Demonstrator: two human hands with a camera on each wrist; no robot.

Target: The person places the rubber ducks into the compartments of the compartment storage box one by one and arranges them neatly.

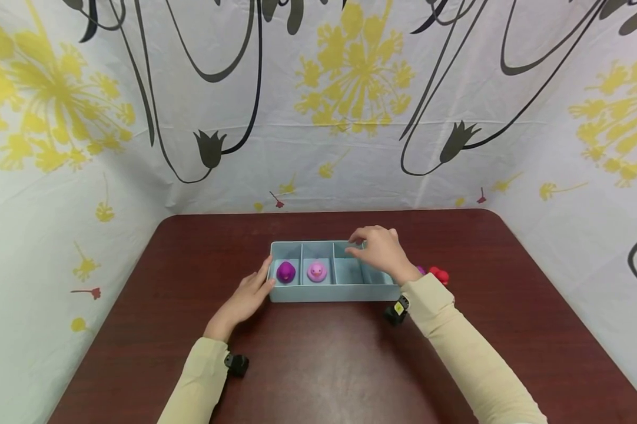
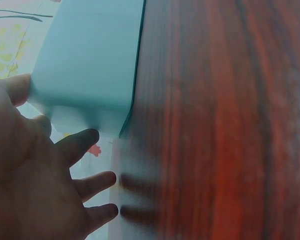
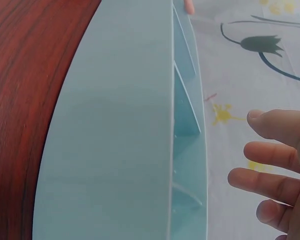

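Note:
A pale blue box (image 1: 335, 293) with compartments in a row lies lengthwise on the table. A dark purple toy duck (image 1: 285, 272) sits in its leftmost compartment, and a pink toy duck (image 1: 317, 271) in the one beside it. My left hand (image 1: 249, 297) rests against the box's left end, thumb near the front corner; in the left wrist view its fingers are spread. Over the right-hand compartments hovers my right hand (image 1: 381, 252), holding nothing. The right wrist view shows its fingers (image 3: 270, 152) apart above the rim. My hand and forearm partly cover the rightmost compartment.
Right of the box, partly behind my right wrist, lie a red toy (image 1: 439, 275) and a purple thing (image 1: 420, 270). The dark red-brown table (image 1: 318, 359) is bordered by white cloth (image 1: 287, 159) with yellow and grey flower prints.

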